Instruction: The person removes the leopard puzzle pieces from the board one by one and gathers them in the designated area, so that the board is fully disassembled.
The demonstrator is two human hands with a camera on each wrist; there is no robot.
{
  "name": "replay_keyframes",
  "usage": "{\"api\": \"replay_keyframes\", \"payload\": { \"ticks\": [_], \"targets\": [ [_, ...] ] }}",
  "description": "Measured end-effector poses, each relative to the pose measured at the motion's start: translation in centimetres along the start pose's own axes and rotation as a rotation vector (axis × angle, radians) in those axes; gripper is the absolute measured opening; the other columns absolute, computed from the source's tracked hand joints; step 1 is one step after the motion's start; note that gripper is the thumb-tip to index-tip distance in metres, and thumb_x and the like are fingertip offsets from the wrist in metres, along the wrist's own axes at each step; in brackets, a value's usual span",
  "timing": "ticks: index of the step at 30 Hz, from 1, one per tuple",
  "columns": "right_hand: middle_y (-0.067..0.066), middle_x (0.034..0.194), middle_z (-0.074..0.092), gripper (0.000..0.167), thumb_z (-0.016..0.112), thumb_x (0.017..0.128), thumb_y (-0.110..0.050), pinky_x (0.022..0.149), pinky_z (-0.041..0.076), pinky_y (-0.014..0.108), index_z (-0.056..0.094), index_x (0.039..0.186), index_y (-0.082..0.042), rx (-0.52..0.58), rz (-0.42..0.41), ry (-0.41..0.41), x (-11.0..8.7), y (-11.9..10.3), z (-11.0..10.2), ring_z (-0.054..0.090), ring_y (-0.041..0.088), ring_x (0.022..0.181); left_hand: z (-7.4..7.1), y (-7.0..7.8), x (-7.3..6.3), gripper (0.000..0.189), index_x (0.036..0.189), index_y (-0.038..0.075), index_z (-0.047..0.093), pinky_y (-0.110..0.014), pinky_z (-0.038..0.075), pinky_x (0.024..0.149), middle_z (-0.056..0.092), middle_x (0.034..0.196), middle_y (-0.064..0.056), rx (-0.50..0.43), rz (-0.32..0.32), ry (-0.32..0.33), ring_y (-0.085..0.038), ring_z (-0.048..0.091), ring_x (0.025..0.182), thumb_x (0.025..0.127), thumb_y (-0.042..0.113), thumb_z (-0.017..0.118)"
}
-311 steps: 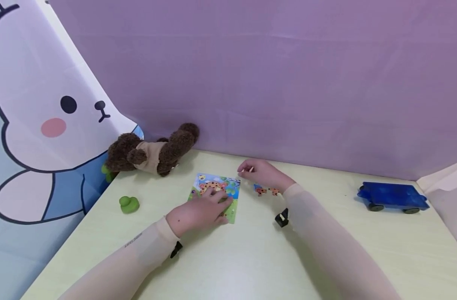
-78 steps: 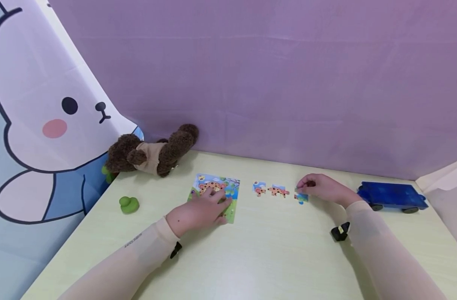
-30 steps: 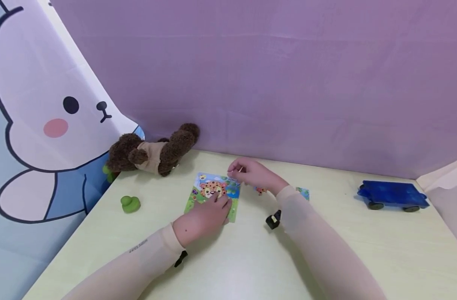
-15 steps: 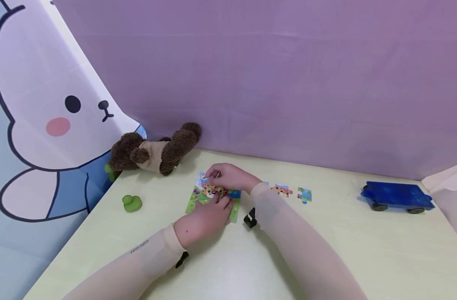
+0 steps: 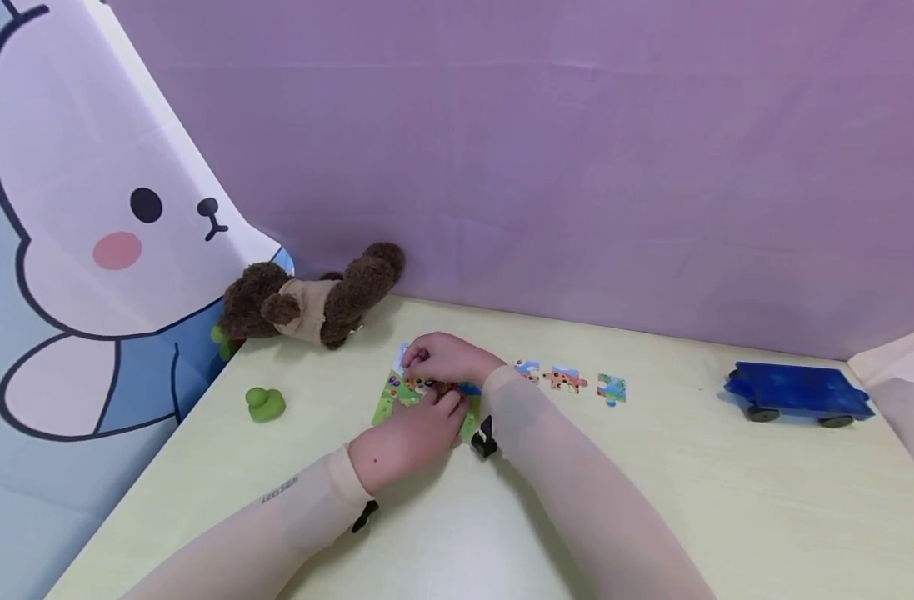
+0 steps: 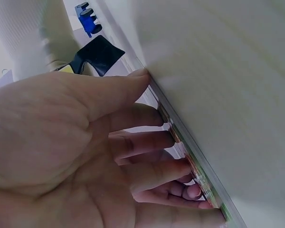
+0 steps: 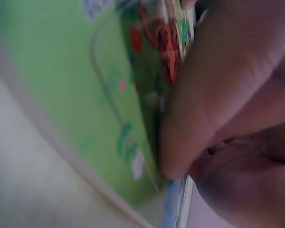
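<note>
A leopard picture puzzle (image 5: 385, 408) lies on the table, partly covered by both hands. My left hand (image 5: 412, 429) rests on its lower half; the left wrist view has the fingers (image 6: 147, 175) stretched to its surface and the thumb near the table. Over the upper left of the picture is my right hand (image 5: 449, 358), fingers bent and thumb close to them. A fingertip (image 7: 173, 161) touches the green board in the blurred right wrist view; whether a piece is pinched cannot be told. Three loose puzzle pieces sit in a row to the right, including a spotted one (image 5: 565, 380).
A brown plush toy (image 5: 302, 312) lies along the back left of the table. Left of the puzzle stands a small green duck (image 5: 264, 404). A blue toy cart (image 5: 797, 390) is at the far right. Purple cloth (image 5: 501, 167) hangs behind the table.
Since laying a blue-green piece at the row's right end, my right hand has moved left, past the puzzle's upper right, to its upper left. The left hand stays on the puzzle, slightly shifted.
</note>
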State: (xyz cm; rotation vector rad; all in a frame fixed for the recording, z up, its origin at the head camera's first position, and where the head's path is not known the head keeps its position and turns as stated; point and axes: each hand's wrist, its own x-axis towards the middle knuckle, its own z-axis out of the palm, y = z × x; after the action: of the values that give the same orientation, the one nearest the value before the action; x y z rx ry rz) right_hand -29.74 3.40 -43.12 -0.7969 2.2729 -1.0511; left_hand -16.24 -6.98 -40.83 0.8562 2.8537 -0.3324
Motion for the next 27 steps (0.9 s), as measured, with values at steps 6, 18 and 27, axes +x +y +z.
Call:
{"api": "replay_keyframes", "payload": {
  "ticks": [6,18,27],
  "targets": [
    [-0.002,0.096,0.070,0.023,0.064,0.102,-0.012,0.086,0.053,0.026,0.071,0.124,-0.008,0.019,0.013,-0.002,-0.29,-0.31,0.45,0.060,0.011,0.080,-0.20,-0.03,-0.22,0.055,0.158,0.009,0.052,-0.065,0.064,0.088,0.053,0.153,-0.009,-0.025,-0.005,0.019,-0.034,0.056,0.138,0.112,0.037,0.057],
    [0.001,0.105,0.071,0.026,0.065,0.104,-0.015,0.085,0.053,0.027,0.070,0.129,-0.010,0.066,0.022,-0.052,-0.46,0.02,0.14,0.059,0.014,0.083,0.06,0.00,-0.22,0.054,0.157,0.008,0.053,-0.063,0.065,0.088,0.054,0.152,-0.010,-0.018,0.002,0.041,-0.034,0.057,0.138,0.111,0.037,0.058],
    [0.003,0.103,0.072,0.028,0.062,0.106,-0.019,0.086,0.053,0.027,0.071,0.132,-0.010,0.065,0.011,-0.055,-0.28,0.39,-0.08,0.059,0.014,0.079,0.07,-0.05,-0.13,0.055,0.157,0.009,0.053,-0.061,0.066,0.087,0.054,0.152,-0.009,0.017,0.011,0.049,-0.033,0.057,0.138,0.111,0.038,0.058]
  ]
}}
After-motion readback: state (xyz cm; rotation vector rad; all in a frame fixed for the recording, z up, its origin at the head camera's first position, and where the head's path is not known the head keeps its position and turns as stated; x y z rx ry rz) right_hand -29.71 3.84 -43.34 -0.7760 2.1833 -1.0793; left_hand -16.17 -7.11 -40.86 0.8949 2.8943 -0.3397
